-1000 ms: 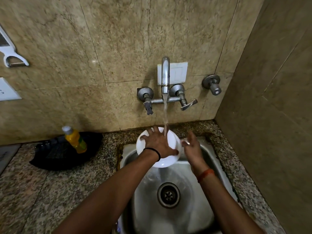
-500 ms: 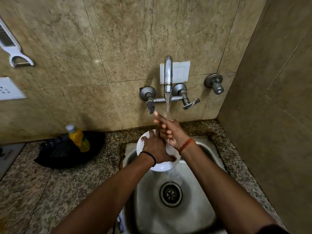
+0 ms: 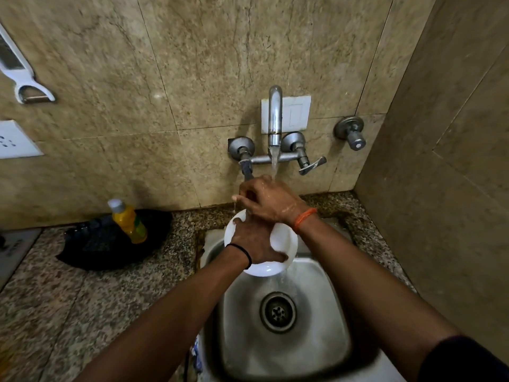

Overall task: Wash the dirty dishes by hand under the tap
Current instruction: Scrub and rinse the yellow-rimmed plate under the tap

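A white bowl [image 3: 283, 238] is held upside down over the back of the steel sink [image 3: 325, 334]. My left hand [image 3: 253, 241] grips the bowl from above, thumb along its near rim. My right hand [image 3: 268, 201] reaches above and behind the bowl, fingers closed on the tap's left lever handle [image 3: 246, 169]. Water runs from the tap spout [image 3: 275, 117] onto my right hand and spills off the bowl into the sink.
A yellow bottle [image 3: 129, 221] stands on a black pan-like thing [image 3: 104, 244] on the granite counter left of the sink. A second lever [image 3: 312, 164] and a separate valve [image 3: 351, 133] sit on the wall. A white peeler [image 3: 24, 81] hangs at upper left. A side wall stands close on the right.
My right hand has risen from beside the bowl, crossed over my left hand, and closed on the left tap lever. My left hand has kept its grip on the bowl.
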Motion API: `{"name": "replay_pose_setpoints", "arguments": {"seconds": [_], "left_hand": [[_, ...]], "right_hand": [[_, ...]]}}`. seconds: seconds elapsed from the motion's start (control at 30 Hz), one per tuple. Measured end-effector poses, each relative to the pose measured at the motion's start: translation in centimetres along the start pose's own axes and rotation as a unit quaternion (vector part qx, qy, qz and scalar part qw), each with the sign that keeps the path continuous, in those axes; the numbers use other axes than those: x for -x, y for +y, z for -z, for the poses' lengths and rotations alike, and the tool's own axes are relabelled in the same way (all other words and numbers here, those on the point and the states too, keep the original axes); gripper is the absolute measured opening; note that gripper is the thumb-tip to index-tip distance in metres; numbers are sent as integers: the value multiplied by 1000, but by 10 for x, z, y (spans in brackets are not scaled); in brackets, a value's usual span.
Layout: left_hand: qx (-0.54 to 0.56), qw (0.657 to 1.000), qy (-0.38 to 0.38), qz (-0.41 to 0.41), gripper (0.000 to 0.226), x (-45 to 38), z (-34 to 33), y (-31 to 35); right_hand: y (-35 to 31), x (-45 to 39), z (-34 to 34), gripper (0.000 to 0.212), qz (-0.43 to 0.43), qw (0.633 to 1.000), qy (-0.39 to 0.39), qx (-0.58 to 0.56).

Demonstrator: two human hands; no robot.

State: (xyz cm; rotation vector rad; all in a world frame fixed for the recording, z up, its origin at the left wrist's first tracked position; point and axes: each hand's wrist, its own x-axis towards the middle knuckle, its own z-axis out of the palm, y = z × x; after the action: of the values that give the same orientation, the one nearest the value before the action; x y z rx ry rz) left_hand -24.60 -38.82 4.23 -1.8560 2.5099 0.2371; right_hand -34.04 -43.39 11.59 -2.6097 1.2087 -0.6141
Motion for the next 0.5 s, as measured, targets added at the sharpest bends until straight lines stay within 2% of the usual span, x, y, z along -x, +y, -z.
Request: {"name": "replay_pose_setpoints", "arguments": {"seconds": [0.1,0.17,0.2,0.27,0.3,0.33,0.4,0.5], "left_hand": [[-16,1000,-18,2,109,-2,1,-4],[-26,999,-19,4,111,-4,4,-4],[-31,999,-18,2,112,-6,6,-3],[-33,999,-21,-3,112,-10,11,0],[-31,999,-23,-6,112,-12,13,2],[-28,999,-26,-8,112,-14,15,4],[-23,999,-30,-13,111,-17,18,9],[-22,999,-43,-17,109,-19,22,15]], "right_hand": [[17,17,2,21,-77,997,19,-25],[28,26,2,16,-194,969,93,-124],[34,29,3,17,-268,930,138,-211],[44,31,9,22,-397,791,186,-426],[49,32,13,25,-429,725,191,-505],[54,33,15,26,-439,690,193,-542],[61,32,17,29,-420,687,210,-554],[67,23,17,30,-398,710,237,-530]]}}
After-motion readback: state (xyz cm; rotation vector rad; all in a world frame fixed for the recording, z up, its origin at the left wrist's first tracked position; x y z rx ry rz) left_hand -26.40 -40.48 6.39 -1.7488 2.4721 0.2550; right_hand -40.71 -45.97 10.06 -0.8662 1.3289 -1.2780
